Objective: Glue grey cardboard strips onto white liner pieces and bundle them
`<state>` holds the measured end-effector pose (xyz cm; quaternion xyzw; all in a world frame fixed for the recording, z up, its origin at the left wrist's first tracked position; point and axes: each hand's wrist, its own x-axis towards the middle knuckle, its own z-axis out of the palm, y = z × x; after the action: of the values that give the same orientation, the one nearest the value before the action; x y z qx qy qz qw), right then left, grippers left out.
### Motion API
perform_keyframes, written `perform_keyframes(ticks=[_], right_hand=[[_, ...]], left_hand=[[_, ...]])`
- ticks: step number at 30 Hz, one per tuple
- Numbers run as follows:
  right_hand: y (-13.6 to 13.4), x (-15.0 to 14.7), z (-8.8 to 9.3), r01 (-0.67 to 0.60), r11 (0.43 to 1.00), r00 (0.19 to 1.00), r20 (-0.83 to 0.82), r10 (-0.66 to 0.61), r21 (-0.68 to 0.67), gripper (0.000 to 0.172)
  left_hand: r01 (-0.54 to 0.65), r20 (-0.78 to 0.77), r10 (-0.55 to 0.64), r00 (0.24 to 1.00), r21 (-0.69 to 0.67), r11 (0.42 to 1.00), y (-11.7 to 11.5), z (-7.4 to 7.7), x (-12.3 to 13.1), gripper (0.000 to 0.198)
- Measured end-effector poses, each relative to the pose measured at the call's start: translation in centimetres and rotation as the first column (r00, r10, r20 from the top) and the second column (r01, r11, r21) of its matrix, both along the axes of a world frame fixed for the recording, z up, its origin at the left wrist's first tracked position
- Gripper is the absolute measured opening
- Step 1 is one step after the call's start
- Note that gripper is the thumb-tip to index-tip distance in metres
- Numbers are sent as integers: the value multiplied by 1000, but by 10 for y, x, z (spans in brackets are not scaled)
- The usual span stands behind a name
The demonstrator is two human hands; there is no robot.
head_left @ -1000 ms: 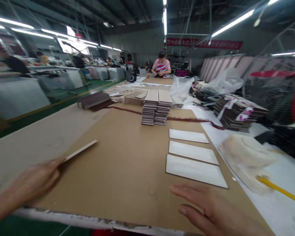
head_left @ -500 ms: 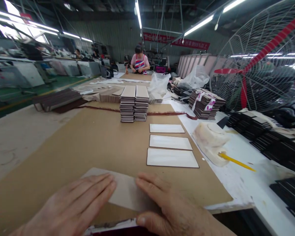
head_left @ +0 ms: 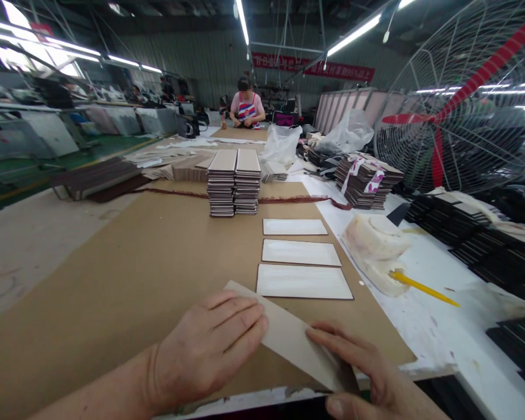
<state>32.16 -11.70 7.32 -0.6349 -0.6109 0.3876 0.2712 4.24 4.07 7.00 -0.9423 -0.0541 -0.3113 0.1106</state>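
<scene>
A thin beige rectangular panel [head_left: 289, 332] lies slantwise near the front edge of the brown board. My left hand [head_left: 219, 338] rests flat on its left part, fingers laid together across the surface. At the panel's right end is my right hand [head_left: 367, 367], fingers on top and thumb at the near edge, gripping that end where it reaches the board's edge. Just beyond lie three white panels with dark rims, a near one [head_left: 304, 282], a middle one [head_left: 301, 252] and a far one [head_left: 294, 227].
Two stacks of panels [head_left: 234, 184] stand farther back on the brown board [head_left: 157, 251]. At right are a whitish glue-stained container [head_left: 371, 245] with a yellow stick [head_left: 424, 289], a tied stack [head_left: 365, 184], black pieces [head_left: 485, 233] and a large fan [head_left: 455, 111]. A person [head_left: 247, 105] works beyond.
Both hands have shifted right with the beige panel, which has turned to a steeper slant. Its right end is now at the board's front edge.
</scene>
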Motion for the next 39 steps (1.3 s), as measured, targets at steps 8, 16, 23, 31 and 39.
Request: perform_keyframes(ticks=[8, 16, 23, 31, 39], right_hand=[[-27, 64, -44, 447, 875, 894, -69, -442, 186, 68], [-29, 64, -56, 461, 868, 886, -51, -460, 182, 63], [-19, 49, -42, 441, 889, 896, -114, -429, 125, 62], [-13, 32, -50, 529, 848, 709, -537, -457, -23, 49], [-7, 9, -29, 499, 859, 574, -700, -424, -111, 42]], left_hand=[[-475, -283, 391, 876, -653, 590, 65, -48, 31, 86], [-439, -308, 314, 898, -660, 610, 82, -71, 50, 76], [-417, -297, 293, 909, -644, 642, 84, -76, 49, 69], [-373, -288, 240, 927, -642, 670, 84, -75, 45, 67], [-364, -322, 198, 926, -618, 697, 68, -77, -13, 69]])
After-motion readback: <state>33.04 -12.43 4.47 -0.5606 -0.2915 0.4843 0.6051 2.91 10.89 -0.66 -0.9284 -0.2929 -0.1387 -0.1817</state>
